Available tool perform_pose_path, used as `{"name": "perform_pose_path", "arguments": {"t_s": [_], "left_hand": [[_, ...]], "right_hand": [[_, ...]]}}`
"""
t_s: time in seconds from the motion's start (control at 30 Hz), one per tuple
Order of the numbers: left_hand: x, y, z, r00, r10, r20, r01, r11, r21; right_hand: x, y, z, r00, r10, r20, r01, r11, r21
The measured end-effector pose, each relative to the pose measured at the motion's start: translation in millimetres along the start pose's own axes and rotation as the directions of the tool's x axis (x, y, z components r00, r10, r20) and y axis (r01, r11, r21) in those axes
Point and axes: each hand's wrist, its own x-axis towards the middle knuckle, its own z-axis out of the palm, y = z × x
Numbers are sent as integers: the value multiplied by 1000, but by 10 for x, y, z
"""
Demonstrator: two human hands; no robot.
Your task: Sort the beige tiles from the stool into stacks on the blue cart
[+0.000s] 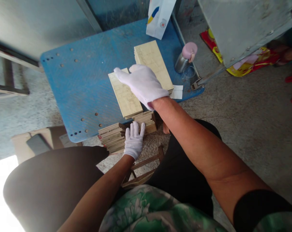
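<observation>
Both hands wear white gloves. My right hand (144,83) is over the blue table, across the inner sides of two pale wooden board stacks. Its thumb stretches left along the far end of the left stack (126,96); the other fingers are bent downward and partly hidden. Under its wrist side lies the taller right stack (155,61). Nearer my lap, my left hand (134,141) has its fingers apart, tips by the gap between two bundles of thin boards standing on edge, the left bundle (112,137) and the right bundle (147,119). I see nothing held in it.
The blue table (83,83) has holes near its corners. A steel bottle with a pink lid (184,58), a clear cup (189,72) and a white paper bag (159,19) stand at its right. A dark phone-like slab (38,144) rests on a cardboard box (56,132).
</observation>
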Motion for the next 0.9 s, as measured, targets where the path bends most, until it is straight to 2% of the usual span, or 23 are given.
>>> {"name": "perform_pose_path", "arguments": {"t_s": [0.13, 0.3, 0.57, 0.9], "left_hand": [[-11, 5, 94, 1000, -7, -29, 8, 999, 35], [-77, -22, 200, 1000, 17, -9, -16, 1000, 3], [-124, 11, 111, 999, 39, 2, -39, 998, -49], [-116, 25, 224, 999, 48, -18, -47, 999, 26]], "right_hand": [[-11, -14, -13, 999, -38, 32, 38, 999, -19], [14, 1, -9, 1000, -9, 15, 9, 999, -42], [36, 26, -10, 997, -39, 60, 41, 998, -39], [8, -29, -58, 990, -31, 138, 37, 999, -39]]}}
